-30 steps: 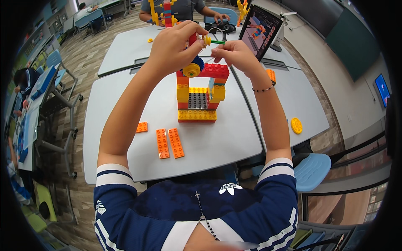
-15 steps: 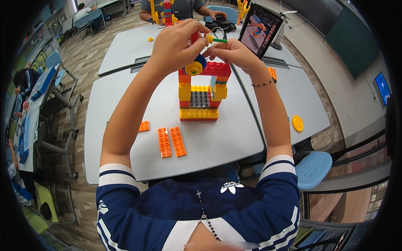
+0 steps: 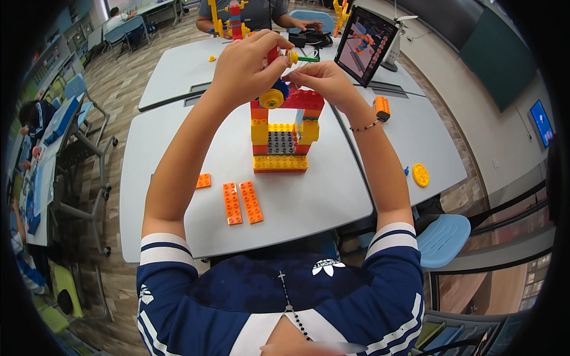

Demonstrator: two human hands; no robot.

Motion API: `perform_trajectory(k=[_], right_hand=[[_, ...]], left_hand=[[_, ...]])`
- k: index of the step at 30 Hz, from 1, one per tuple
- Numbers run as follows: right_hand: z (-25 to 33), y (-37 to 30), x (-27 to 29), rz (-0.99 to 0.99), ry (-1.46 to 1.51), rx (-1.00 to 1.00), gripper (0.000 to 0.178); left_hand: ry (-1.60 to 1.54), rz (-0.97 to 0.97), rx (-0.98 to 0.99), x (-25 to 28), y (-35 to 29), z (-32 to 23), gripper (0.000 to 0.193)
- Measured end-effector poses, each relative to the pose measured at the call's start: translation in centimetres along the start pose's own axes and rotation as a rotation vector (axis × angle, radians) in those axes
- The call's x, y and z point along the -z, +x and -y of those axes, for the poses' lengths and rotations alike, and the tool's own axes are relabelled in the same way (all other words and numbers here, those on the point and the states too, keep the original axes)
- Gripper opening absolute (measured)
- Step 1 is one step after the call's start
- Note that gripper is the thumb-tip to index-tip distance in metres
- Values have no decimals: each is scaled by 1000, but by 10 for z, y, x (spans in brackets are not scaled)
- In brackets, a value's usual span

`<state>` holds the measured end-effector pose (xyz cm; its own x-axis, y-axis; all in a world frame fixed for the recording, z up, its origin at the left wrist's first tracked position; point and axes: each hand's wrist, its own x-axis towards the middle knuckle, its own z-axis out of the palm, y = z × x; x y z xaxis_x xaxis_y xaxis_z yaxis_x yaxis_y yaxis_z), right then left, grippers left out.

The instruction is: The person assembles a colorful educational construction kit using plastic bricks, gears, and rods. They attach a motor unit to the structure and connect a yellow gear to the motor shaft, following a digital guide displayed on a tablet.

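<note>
A tower of toy building bricks, yellow and red with a grey plate inside, stands upright on the table before me. My left hand is closed around its red top part. By those fingers are a small yellow wheel and a green axle sticking out to the right. Below the hand sit a blue wheel and a yellow wheel. My right hand pinches what looks like a thin white string just right of the tower's top; the fingertips partly hide it.
Orange plates lie on the table at front left. To the right are an orange brick block and a yellow gear. A tablet stands at the back right. Across the table, a person sits behind another brick model.
My right hand has shifted slightly left and down, and its wrist has turned, uncovering more of the orange brick block. My left hand keeps its hold on the tower's top.
</note>
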<state>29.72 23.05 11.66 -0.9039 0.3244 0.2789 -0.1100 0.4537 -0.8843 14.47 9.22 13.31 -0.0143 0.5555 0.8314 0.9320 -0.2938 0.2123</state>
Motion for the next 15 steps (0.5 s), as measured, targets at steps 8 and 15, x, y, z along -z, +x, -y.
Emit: perform_trajectory(k=[8,15], right_hand=[[-21,-2,-10,-118,-45,117,25],[-27,-2,-12,-300,-52,304,23]], left_hand=[[48,97,31,5,0,-1,21],[-23,31,46,1,1,-1,20]])
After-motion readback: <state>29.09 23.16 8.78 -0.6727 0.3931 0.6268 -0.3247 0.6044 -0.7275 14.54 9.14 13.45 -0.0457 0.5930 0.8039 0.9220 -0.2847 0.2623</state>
